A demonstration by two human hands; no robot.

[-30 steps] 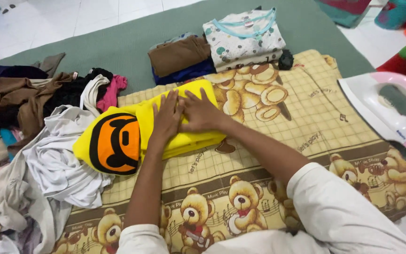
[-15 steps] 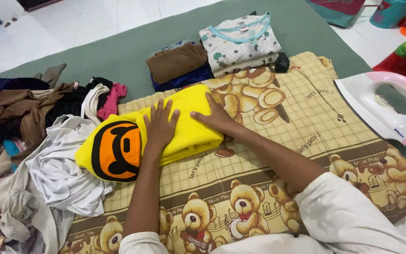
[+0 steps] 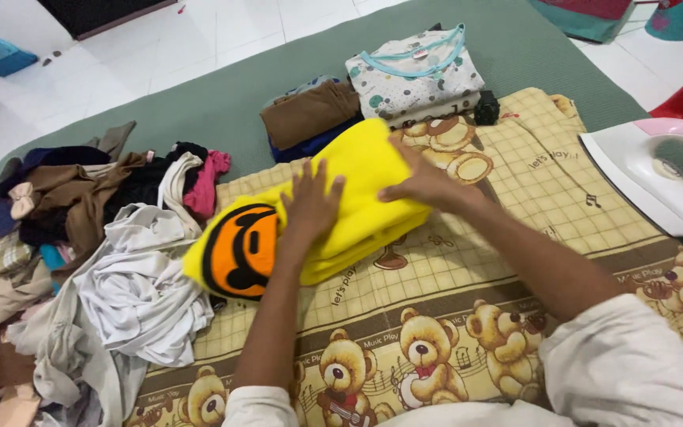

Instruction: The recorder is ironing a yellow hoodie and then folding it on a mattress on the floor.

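A person's two bare hands press down on a folded yellow garment (image 3: 357, 198) with an orange-and-black cartoon face, lying on a tan teddy-bear blanket (image 3: 515, 253) spread over a green mat (image 3: 223, 103) on the white tiled floor (image 3: 120, 63). The left hand (image 3: 310, 207) lies flat, fingers spread, on the middle of the garment, released rather than gripping. The right hand (image 3: 424, 183) rests open-palmed on the garment's edge at about 3 o'clock, fingers pointing toward 9 o'clock, its thumb side against the fold; whether any fingers curl under the cloth cannot be told. The garment's printed face sits at the 8 o'clock end, overhanging a heap of white and grey unfolded laundry (image 3: 136, 292). More dark, brown and pink clothes (image 3: 104, 190) are piled at 10 o'clock. At 12 o'clock, just beyond the yellow garment, lie a folded brown garment (image 3: 310, 115) on a blue one, and beside them a folded white dotted shirt (image 3: 413, 75) with a light blue collar. A white and pink clothes iron (image 3: 658, 178) rests at 3 o'clock, well apart from the hands. A small black object (image 3: 486, 108) sits near the dotted shirt.
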